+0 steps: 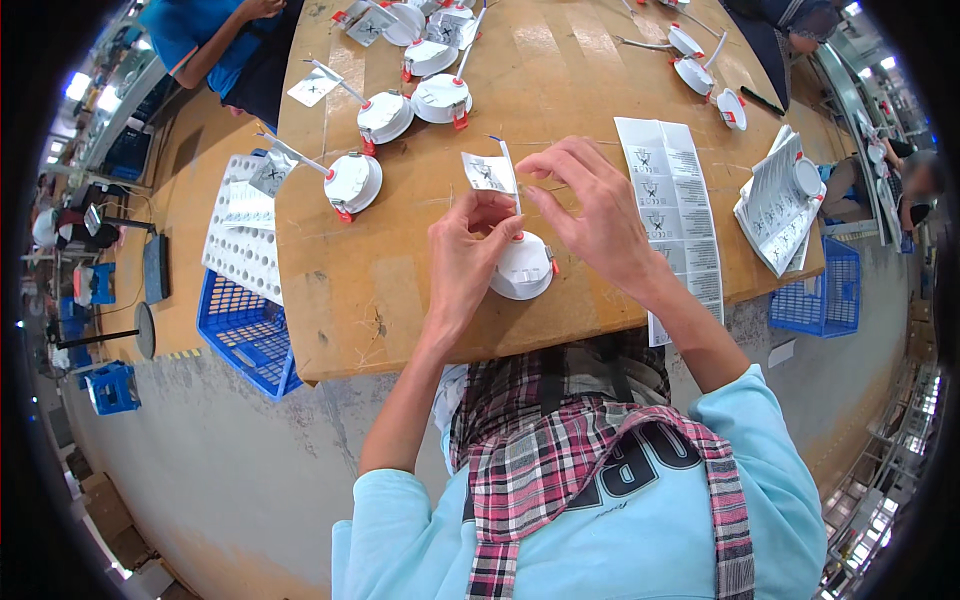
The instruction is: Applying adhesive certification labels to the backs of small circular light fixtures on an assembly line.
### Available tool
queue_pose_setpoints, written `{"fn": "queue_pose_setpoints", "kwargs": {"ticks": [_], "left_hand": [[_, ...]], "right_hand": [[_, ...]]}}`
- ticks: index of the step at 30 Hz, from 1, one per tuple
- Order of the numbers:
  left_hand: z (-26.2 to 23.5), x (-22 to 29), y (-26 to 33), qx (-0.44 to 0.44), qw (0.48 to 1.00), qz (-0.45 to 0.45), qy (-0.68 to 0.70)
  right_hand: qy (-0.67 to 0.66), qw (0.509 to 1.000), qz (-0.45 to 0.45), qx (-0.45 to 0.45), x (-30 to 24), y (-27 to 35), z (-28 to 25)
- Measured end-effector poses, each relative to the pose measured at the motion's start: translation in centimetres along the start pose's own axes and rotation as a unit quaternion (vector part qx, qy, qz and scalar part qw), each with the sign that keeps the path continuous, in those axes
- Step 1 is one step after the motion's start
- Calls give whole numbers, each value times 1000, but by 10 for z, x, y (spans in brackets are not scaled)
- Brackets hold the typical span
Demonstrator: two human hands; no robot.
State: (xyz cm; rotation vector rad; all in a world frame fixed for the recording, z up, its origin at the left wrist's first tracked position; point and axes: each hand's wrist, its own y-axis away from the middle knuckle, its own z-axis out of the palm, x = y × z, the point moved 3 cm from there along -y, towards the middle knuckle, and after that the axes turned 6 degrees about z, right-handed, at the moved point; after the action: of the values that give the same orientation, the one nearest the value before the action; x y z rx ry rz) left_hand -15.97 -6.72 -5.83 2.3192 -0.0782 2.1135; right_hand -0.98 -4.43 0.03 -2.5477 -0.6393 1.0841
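Observation:
A round white downlight (522,268) with red clips sits on the table's near side, directly in front of me. Its white cable (506,152) rises from the lamp, and a silver-white sticker label (488,172) is attached to it like a flag. My left hand (468,250) is closed in a pinch around the cable, just below the label. Beside the label, on its right, my right hand (590,205) hovers with thumb and fingers bent but apart, and I see nothing between them. A long label sheet (672,200) lies to the right of that hand.
Several downlights, such as one at left (353,184), stand on the brown table (400,290). A stack of label sheets (775,205) and a black pen (762,100) lie right. Blue crates (245,340) flank the table. A person in blue (215,45) is at far left.

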Motion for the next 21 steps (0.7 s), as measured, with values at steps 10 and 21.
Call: {"fn": "queue_pose_setpoints", "kwargs": {"ticks": [10, 21], "left_hand": [[-6, -11, -11, -65, 994, -38, 78], [-3, -9, -13, -77, 996, -40, 11]], "right_hand": [[50, 998, 17, -16, 10, 3, 2], [109, 993, -2, -40, 13, 10, 13]]}}
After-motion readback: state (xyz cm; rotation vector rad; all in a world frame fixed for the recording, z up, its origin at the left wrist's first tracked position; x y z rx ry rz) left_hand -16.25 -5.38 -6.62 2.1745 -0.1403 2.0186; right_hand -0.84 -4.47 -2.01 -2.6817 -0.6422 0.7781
